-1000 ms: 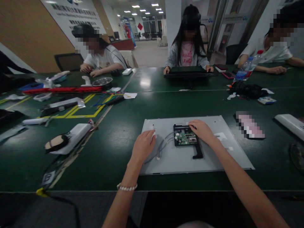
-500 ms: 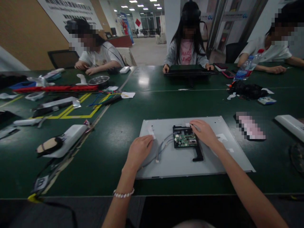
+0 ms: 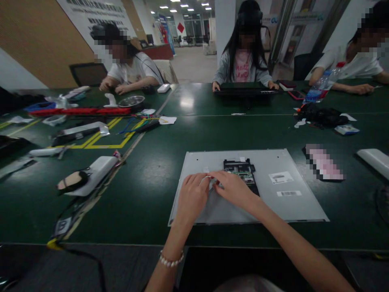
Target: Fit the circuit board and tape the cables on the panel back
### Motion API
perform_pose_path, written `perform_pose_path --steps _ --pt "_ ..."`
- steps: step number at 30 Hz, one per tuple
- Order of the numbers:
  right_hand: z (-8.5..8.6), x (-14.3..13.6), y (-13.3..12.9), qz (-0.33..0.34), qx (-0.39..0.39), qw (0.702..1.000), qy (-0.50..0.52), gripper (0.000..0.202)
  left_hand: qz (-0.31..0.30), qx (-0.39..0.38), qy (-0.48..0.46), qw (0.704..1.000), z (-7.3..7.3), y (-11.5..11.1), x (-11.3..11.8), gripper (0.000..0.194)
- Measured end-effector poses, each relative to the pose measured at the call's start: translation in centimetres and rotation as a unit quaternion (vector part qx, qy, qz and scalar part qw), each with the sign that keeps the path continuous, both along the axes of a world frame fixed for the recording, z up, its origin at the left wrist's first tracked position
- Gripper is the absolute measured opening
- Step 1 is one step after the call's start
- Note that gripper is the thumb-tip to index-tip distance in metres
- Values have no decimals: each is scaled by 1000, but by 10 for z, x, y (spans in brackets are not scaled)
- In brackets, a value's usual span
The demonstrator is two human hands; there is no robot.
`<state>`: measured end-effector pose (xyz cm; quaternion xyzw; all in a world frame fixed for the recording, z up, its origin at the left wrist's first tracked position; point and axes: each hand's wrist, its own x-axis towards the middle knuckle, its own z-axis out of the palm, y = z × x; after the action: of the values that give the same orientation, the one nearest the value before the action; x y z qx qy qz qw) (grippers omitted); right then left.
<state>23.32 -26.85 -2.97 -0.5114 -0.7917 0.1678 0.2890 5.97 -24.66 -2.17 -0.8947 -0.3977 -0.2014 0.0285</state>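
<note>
A flat grey metal panel (image 3: 282,209) lies on the table in front of me. On it sits a black plastic bracket (image 3: 235,166) carrying a green circuit board (image 3: 247,177), partly covered by my right hand (image 3: 235,188). My left hand (image 3: 193,196) is to the left of the board, and the fingertips of both hands meet there in a pinch. Between them runs a thin pale cable (image 3: 212,183), mostly hidden by my fingers. White labels (image 3: 281,177) are stuck on the panel's right side.
A phone (image 3: 325,162) lies right of the panel, a white casing (image 3: 375,162) beyond it. To the left are a white device (image 3: 97,172), cables and a metal bowl (image 3: 132,101). Across the table sit three people; the middle one holds a black monitor (image 3: 246,91).
My right hand has left the bracket's upper right corner and come left to the cable. My left hand has moved right, off a pale strip on the panel, to meet it.
</note>
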Motion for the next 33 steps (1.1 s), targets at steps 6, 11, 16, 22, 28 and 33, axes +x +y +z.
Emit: perform_pose_path --steps 6,11,16,22,28,33 --pt "-6 2 -2 -20 -17 999 20 27 5 -16 -74 997 -17 -11 2 22" --pt "-8 1 -6 -24 7 1000 -7 25 24 -24 -86 996 -24 -17 3 22" --pt "-9 12 -6 -58 74 996 -2 22 61 -97 -114 987 -34 -22 -7 42" --pt "-9 21 -10 -66 112 991 21 21 66 -131 -150 978 -41 -23 -18 32" --pt "-15 16 -18 26 125 991 -48 19 64 -120 -163 977 -45 -23 -16 35" --pt "-19 12 -23 66 130 985 -92 20 42 -86 -161 982 -44 -28 -15 40"
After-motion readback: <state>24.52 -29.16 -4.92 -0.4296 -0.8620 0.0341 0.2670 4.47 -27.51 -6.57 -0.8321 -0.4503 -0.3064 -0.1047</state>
